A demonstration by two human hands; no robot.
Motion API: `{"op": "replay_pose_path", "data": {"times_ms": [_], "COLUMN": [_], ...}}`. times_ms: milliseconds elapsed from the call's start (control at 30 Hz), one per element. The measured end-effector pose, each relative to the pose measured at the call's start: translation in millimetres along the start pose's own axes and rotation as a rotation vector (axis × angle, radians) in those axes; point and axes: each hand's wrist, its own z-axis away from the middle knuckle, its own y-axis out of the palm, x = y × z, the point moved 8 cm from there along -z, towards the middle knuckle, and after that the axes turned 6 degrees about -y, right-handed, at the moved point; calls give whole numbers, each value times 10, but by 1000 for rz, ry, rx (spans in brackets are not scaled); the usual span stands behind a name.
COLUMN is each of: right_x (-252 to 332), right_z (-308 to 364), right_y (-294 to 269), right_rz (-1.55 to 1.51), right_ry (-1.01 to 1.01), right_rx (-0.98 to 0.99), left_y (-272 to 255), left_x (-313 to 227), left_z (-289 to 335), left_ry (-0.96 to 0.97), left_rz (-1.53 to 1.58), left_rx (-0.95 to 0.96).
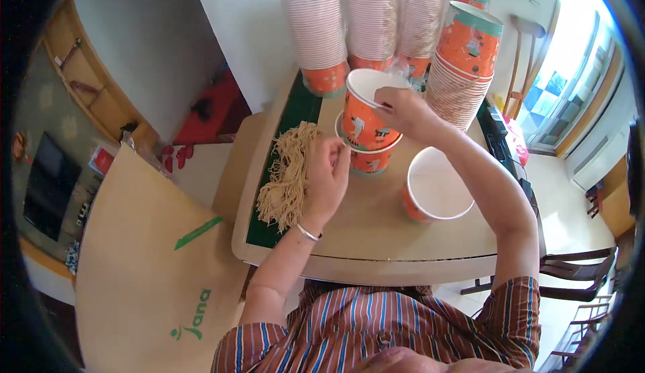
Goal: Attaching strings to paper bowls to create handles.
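Observation:
My right hand (406, 109) grips the rim of an orange paper bucket (363, 126) with a white inside. That bucket sits partly inside a lower orange paper bucket (369, 164) on the table. My left hand (328, 178) is closed, its fingertips pinching the lower bucket's rim from the left. Beside that hand lies a bundle of beige strings (290, 178), spread on a dark green strip. Another paper bucket (440, 185) stands to the right under my right forearm, its white inside facing up.
Tall stacks of nested buckets (314, 30) line the back of the table (349, 232), some in clear plastic. A further stack (463, 70) stands at the back right. On the left is a large cardboard sheet (154, 259). A dark chair (578, 272) is at the right.

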Motion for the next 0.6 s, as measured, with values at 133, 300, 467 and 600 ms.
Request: {"op": "replay_pose_path", "data": {"times_ms": [133,300,467,600], "right_x": [173,333,450,428], "right_z": [-78,-167,-305,-307], "right_y": [-303,-614,-760,-729], "right_rz": [-49,-33,-40,70], "right_ry": [36,-23,-96,-134], "right_rx": [-26,-168,-248,-238], "left_y": [-15,301,400,354], "left_x": [-229,-28,-9,-166], "left_z": [-153,13,163,449], "left_ry": [398,460,429,538], "left_rz": [-415,-552,-578,-642], "left_rx": [-14,131,289,432]}}
